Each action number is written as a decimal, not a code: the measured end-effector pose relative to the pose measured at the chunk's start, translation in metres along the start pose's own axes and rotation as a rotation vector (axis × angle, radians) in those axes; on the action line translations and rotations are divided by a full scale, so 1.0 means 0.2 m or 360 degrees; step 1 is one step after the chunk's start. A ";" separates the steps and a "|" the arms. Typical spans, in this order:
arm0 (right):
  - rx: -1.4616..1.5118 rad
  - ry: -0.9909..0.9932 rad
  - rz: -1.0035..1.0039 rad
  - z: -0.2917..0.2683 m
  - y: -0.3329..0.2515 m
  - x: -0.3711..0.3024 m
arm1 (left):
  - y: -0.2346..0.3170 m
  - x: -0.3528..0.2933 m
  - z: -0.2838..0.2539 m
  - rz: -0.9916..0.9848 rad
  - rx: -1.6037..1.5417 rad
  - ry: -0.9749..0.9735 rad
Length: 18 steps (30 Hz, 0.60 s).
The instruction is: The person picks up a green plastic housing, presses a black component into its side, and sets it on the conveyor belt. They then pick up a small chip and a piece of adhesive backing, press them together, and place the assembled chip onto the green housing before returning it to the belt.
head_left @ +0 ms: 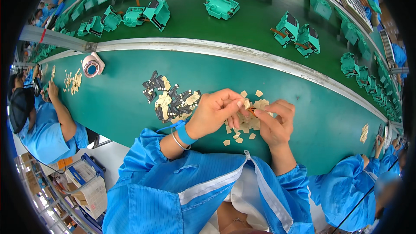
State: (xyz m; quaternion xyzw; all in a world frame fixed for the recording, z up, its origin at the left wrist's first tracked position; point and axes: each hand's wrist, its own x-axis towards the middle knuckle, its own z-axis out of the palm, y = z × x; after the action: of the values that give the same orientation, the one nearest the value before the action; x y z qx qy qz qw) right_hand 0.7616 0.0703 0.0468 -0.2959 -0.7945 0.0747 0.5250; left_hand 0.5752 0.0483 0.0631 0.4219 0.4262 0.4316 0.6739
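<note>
Both my hands meet over a pile of small cream-coloured pieces (245, 131) on the green bench. My left hand (212, 112), with a blue strap and a metal bangle at the wrist, pinches a small cream piece (247, 103) between thumb and forefinger. My right hand (277, 121) is closed too, its fingertips on a small orange-brown strip (251, 110) right beside that piece. Fingers partly cover the strip, so I cannot tell its full shape. Left of my left hand lies a heap of small black parts (175, 99) mixed with more cream pieces.
A roll of tape (92, 66) stands at the far left. Beyond a metal rail (195, 43), green plastic housings (222, 6) sit on a dark green conveyor belt. Co-workers in blue sit to the left (52, 121) and right (346, 186). Another cream heap (73, 82) lies near the left one.
</note>
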 end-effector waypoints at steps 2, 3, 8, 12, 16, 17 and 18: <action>0.0025 0.0058 0.0045 -0.01 0.00 -0.01 | 0.00 0.01 0.00 0.0004 0.0022 0.0046; 0.0067 0.0152 0.0140 -0.01 0.00 -0.01 | 0.00 0.01 0.01 0.0001 0.0057 0.0096; 0.0009 0.0310 0.0376 -0.04 0.07 -0.03 | 0.03 0.01 0.01 0.0284 0.0996 0.0089; -0.0055 0.0574 0.0680 -0.11 0.19 0.10 | 0.02 0.02 0.00 0.0510 0.1333 0.0104; -0.0294 0.0415 0.0945 -0.19 0.41 0.29 | 0.05 0.02 0.01 0.0618 0.1386 0.0103; -0.0284 0.0413 0.0933 -0.18 0.47 0.32 | 0.04 0.02 0.01 0.0645 0.1324 0.0068; -0.0236 0.0370 0.0966 -0.15 0.52 0.35 | 0.05 0.01 0.01 0.0669 0.1262 0.0032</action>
State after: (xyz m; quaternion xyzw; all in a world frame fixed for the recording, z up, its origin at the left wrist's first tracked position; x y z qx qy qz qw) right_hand 0.8102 0.1869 0.0710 -0.5632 -0.6081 0.1353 0.5429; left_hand 0.5758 0.0530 0.0717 0.7208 0.4703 0.3665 0.3534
